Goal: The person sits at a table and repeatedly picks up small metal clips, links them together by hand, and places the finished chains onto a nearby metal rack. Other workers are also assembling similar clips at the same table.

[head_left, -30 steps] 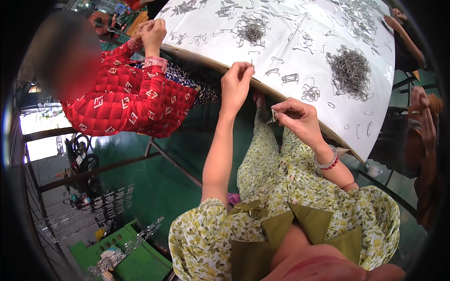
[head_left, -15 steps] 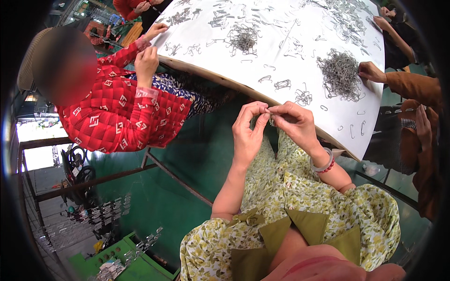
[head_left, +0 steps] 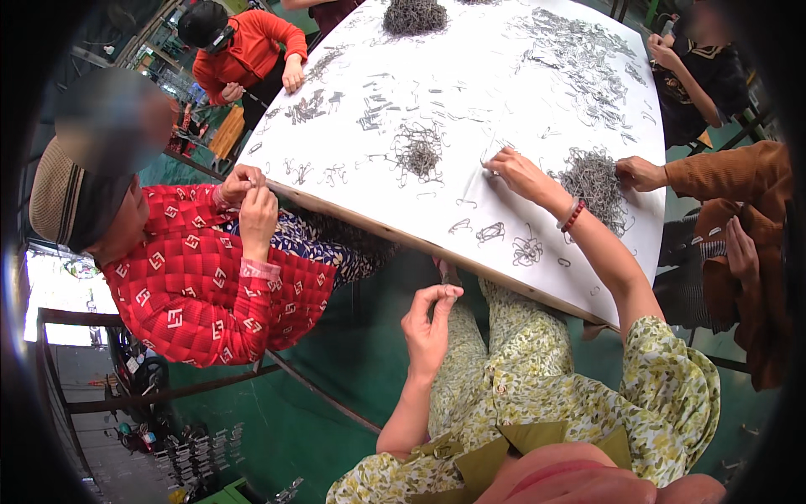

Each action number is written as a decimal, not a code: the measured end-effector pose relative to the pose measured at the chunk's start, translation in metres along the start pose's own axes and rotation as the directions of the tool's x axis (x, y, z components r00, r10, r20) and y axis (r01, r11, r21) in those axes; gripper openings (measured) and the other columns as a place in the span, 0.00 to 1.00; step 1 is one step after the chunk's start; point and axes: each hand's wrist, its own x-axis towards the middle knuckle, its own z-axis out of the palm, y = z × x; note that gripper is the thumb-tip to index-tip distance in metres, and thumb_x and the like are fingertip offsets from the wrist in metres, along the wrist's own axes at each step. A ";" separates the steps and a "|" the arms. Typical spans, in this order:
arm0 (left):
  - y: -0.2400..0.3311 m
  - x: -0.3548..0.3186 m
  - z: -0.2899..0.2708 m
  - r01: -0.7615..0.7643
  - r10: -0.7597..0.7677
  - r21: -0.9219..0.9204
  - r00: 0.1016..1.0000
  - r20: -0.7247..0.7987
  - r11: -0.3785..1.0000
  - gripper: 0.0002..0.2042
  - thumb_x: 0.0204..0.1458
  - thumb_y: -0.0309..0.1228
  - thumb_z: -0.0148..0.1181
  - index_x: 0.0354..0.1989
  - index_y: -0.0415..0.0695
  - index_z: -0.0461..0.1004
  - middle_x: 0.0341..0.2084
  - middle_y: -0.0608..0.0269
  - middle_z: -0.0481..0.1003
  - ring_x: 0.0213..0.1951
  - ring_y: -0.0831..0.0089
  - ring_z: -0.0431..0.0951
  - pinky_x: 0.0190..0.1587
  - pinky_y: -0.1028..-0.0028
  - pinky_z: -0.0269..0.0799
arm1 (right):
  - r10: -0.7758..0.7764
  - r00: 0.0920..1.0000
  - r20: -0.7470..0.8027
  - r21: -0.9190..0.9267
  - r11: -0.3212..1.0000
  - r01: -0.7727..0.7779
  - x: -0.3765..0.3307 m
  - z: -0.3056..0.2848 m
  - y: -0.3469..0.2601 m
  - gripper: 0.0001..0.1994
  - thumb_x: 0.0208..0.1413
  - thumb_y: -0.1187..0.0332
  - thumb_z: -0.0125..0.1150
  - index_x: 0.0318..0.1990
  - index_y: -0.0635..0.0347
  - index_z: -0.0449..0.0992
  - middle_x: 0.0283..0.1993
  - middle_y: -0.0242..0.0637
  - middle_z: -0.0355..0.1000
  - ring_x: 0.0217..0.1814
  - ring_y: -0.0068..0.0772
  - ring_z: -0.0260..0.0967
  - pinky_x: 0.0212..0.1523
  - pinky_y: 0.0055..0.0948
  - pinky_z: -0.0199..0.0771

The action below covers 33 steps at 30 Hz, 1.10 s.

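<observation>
My left hand [head_left: 429,328] is held off the table's near edge, above my lap, thumb and forefinger pinched together. Whatever small piece may be between those fingertips is too tiny to make out. Stretched out over the white tabletop [head_left: 470,101], my right hand [head_left: 522,178] has its fingers drawn together at the surface, beside a thin wire piece. What it grips there is hidden. Near it lie a small heap of bent wire hooks [head_left: 418,155] and a larger tangled heap of wire hooks [head_left: 592,186]. Little clusters of hooks [head_left: 527,249] lie close to the near edge.
A person in a red patterned jacket [head_left: 201,277] sits at my left, hands together. At the right, a brown-sleeved hand [head_left: 642,174] touches the large heap. Others stand round the far side. Many flat metal pieces [head_left: 579,67] are spread over the table.
My hands, together before, are now apart. The right has reached forward onto the table; the left has dropped lower. The view has shifted, and the person at left has brought both hands together.
</observation>
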 end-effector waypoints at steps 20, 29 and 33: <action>-0.062 -0.014 0.037 -0.098 0.088 -0.112 0.992 -0.086 0.989 0.03 0.59 0.22 0.52 0.40 0.37 0.68 0.36 0.57 0.75 0.40 0.74 0.75 0.50 0.74 0.69 | 0.044 0.989 0.142 0.773 0.619 -0.139 -0.057 -0.030 -0.147 0.13 0.48 0.75 0.58 0.43 0.62 0.78 0.31 0.38 0.77 0.29 0.22 0.74 0.35 0.26 0.77; -0.055 -0.016 0.036 -0.085 0.091 0.052 0.989 -0.118 0.995 0.07 0.59 0.25 0.54 0.42 0.34 0.69 0.38 0.61 0.72 0.42 0.77 0.71 0.48 0.77 0.68 | 0.046 0.997 -0.060 0.848 0.529 0.027 -0.083 -0.025 -0.164 0.12 0.44 0.76 0.60 0.39 0.65 0.79 0.29 0.38 0.79 0.32 0.22 0.76 0.35 0.23 0.77; -0.064 -0.018 0.036 -0.079 0.090 0.075 0.983 -0.158 0.994 0.08 0.60 0.26 0.53 0.43 0.34 0.70 0.39 0.59 0.74 0.44 0.76 0.73 0.50 0.77 0.68 | 0.041 0.994 -0.101 0.852 0.520 0.066 -0.082 -0.023 -0.169 0.12 0.44 0.76 0.61 0.39 0.65 0.78 0.29 0.38 0.78 0.31 0.24 0.76 0.34 0.25 0.77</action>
